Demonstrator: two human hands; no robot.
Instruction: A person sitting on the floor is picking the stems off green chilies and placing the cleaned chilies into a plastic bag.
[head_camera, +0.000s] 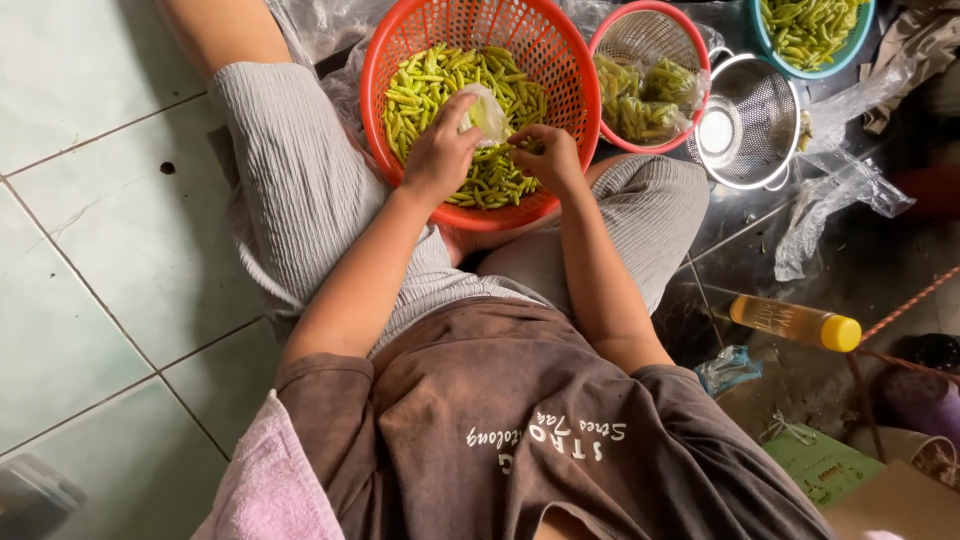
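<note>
1. Nearest the camera sits a brown shirt (520, 420) with pale lettering on the person's chest, and a pink cloth (275, 480) lies at the lower left beside it.
2. Grey ribbed shorts (300, 190) cover both legs, which spread out over pale floor tiles (80, 260).
3. An orange basket (470, 40) rests between the knees, partly on the lap, and it is heaped with green chillies (425, 85).
4. The left hand (440, 150) is curled around a small clear bag (487, 112), pinching its mouth with the fingers (the bag stands just above the chillies, near the middle of the basket).
5. The right hand (548, 155) lies on the pile just beside the bag, fingers bent inward over a few chillies; whether it actually grips any cannot be told.
6. A smaller red basket (650, 35) touches the orange one on the right and holds bagged chillies.
7. A steel colander (750, 125) stands just right of that, and a teal basket (810, 35) of more chillies sits at the top edge.
8. Crumpled clear plastic (830, 195) trails over the dark floor on the right.
9. A bottle (795, 322) of yellow liquid with a yellow cap lies on its side near the right knee.
</note>
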